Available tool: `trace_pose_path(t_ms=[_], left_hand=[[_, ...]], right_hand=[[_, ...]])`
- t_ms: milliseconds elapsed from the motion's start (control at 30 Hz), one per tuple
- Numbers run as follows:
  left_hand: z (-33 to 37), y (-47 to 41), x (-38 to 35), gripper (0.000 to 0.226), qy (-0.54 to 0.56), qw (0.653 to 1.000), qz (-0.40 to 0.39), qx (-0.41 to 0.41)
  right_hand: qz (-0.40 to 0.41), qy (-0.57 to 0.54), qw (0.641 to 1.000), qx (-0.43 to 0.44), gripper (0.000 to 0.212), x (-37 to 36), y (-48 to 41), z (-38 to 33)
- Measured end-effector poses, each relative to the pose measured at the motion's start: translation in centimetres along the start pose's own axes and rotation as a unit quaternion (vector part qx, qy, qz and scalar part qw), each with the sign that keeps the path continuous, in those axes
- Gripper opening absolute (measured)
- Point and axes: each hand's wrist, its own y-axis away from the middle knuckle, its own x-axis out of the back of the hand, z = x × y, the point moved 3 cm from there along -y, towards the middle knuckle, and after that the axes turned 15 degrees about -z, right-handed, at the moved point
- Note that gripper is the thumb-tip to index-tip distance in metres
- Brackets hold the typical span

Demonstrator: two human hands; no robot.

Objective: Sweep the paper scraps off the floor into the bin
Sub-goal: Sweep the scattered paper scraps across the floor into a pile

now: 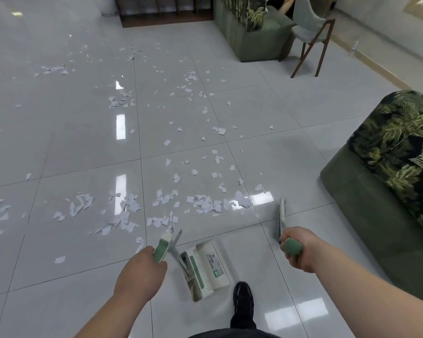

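White paper scraps (205, 203) lie scattered over the glossy grey tiled floor (83, 147), thickest in a band just ahead of me and thinner farther off. My left hand (142, 269) grips the green handle of a long-handled dustpan (205, 267), whose cream and green pan rests on the floor by my foot. My right hand (296, 250) grips the green handle end of a broom (282, 215); its shaft runs down and away from me, and its head is seen edge-on near the scraps.
A green sofa with a leaf-print cover (396, 167) stands close on my right. Another green sofa (254, 32) and a wooden-legged chair (310, 35) stand at the back right. My black shoe (242, 298) is beside the pan. No bin is in view.
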Motion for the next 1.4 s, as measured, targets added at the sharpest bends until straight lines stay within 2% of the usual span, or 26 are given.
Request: trace_pose_path(t_ms=[167, 300, 433, 533, 667, 767, 900, 1100, 1200, 1400], left_hand=[[4.4, -1.3, -0.4, 0.017, 0.009, 0.999, 0.002, 0.039], [6.5, -1.5, -0.3, 0.016, 0.031, 0.997, 0.012, 0.069], [7.9, -1.8, 0.1, 0.014, 0.032, 0.995, 0.029, 0.086], [8.8, -2.1, 0.1, 0.013, 0.023, 0.995, 0.034, 0.096], [10.0, -2.3, 0.1, 0.013, 0.021, 0.993, 0.041, 0.107], [10.9, -2.5, 0.2, 0.014, 0.017, 0.993, 0.048, 0.107], [12.3, -3.2, 0.0, 0.017, 0.009, 0.993, 0.049, 0.104], [15.1, -4.8, -0.2, 0.016, -0.006, 0.996, 0.040, 0.080], [16.2, -5.6, 0.0, 0.017, -0.009, 0.997, 0.039, 0.067], [18.3, -7.6, 1.0, 0.019, 0.004, 0.999, 0.034, 0.030]], right_hand=[[-0.016, 0.082, 0.996, -0.023, 0.008, -0.3, -3.4, -5.0], [-0.084, 0.113, 0.989, -0.041, 0.009, -4.3, -4.4, -7.0], [-0.161, 0.109, 0.979, -0.057, 0.009, -8.3, -4.5, -8.9], [-0.207, 0.098, 0.971, -0.065, 0.021, -9.6, -5.3, -10.5], [-0.257, 0.057, 0.963, -0.065, 0.015, -9.0, -6.0, -12.2], [-0.269, 0.072, 0.959, -0.051, 0.015, -7.4, -6.0, -12.4], [-0.249, 0.101, 0.963, -0.017, 0.012, -4.2, -5.3, -12.6], [-0.149, 0.134, 0.979, 0.021, 0.008, 2.5, -5.2, -14.5], [-0.093, 0.144, 0.985, 0.035, 0.013, 5.6, -6.1, -15.1], [-0.013, 0.152, 0.988, 0.029, 0.016, 10.4, -7.2, -16.5]])
